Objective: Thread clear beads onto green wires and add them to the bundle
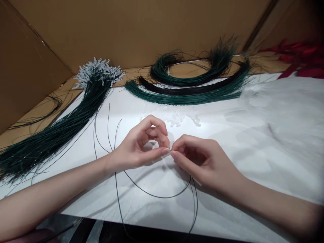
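My left hand (141, 146) pinches with thumb and fingertips over the middle of the white sheet. Right against it, my right hand (202, 157) makes a pinch of its own, the fingertips of both nearly touching. A tiny dark bit of wire shows between them; the rest is covered by the fingers. Thin dark green wire (162, 197) curves in loops below the hands and passes behind the left wrist. Just beyond the fingers lie small white beads (174, 118), some in short strings.
On the left lies a thick bundle of green wires (58, 125) with white beaded tips (98, 72). Curved bundles of green wire (182, 98) and a black bundle (182, 89) lie at the back. Red ribbon (301, 59) and white feathery material (286, 104) are right. Cardboard walls (126, 30) enclose the table.
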`<action>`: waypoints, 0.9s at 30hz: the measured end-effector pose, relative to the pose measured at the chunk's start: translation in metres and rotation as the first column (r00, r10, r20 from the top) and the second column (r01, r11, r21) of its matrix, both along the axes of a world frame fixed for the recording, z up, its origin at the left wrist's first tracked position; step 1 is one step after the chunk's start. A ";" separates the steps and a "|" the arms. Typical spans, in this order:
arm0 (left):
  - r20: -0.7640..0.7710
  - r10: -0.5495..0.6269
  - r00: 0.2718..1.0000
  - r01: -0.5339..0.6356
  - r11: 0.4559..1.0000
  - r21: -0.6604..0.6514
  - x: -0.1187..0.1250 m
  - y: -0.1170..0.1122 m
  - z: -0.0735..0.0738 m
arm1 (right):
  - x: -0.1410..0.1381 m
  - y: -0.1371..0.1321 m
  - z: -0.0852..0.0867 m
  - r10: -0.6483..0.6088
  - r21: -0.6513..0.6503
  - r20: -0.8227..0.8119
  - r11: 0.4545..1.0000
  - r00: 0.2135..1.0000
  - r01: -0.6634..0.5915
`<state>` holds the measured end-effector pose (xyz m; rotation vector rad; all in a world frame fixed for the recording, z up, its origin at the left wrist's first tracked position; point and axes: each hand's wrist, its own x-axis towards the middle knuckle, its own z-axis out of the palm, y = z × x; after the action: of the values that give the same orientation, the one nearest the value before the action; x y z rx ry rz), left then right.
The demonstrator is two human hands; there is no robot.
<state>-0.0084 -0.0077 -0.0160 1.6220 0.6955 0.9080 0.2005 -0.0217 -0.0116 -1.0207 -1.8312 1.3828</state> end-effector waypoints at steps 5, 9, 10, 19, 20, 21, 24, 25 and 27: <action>0.036 0.000 0.999 0.002 0.999 -0.039 0.000 0.000 0.000 | -0.002 0.000 0.001 -0.016 -0.054 -0.033 0.998 0.999 0.014; 0.038 0.030 0.999 -0.028 0.998 -0.052 0.001 0.001 0.000 | -0.002 0.001 0.003 -0.056 -0.110 -0.056 0.993 0.997 0.049; 0.037 0.038 0.999 -0.036 0.998 -0.053 0.001 0.001 0.000 | -0.002 0.001 0.003 -0.067 -0.124 -0.063 0.991 0.996 0.059; 0.035 0.057 0.998 -0.055 0.997 -0.052 0.002 0.001 0.000 | -0.003 0.001 0.004 -0.071 -0.163 -0.092 0.985 0.993 0.055; 0.032 0.056 0.998 -0.054 0.997 -0.056 0.002 0.000 0.000 | -0.003 0.001 0.004 -0.068 -0.165 -0.090 0.985 0.994 0.053; 0.031 0.054 0.998 -0.052 0.997 -0.058 0.002 0.000 0.000 | -0.002 0.001 0.004 -0.068 -0.167 -0.088 0.985 0.994 0.052; 0.030 0.044 0.999 -0.042 0.997 -0.058 0.002 0.000 0.000 | -0.001 0.001 0.003 -0.066 -0.175 -0.085 0.983 0.994 0.050; 0.029 0.039 0.999 -0.037 0.998 -0.051 0.002 0.001 0.000 | -0.001 0.001 0.003 -0.064 -0.176 -0.085 0.983 0.994 0.048; 0.022 0.024 0.999 -0.024 1.000 -0.014 0.000 0.004 0.000 | -0.002 0.001 0.003 -0.066 -0.171 -0.080 0.984 0.995 0.052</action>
<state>-0.0080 -0.0039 -0.0158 1.5918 0.7059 0.9357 0.1990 -0.0209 -0.0085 -1.0739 -1.6312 1.5419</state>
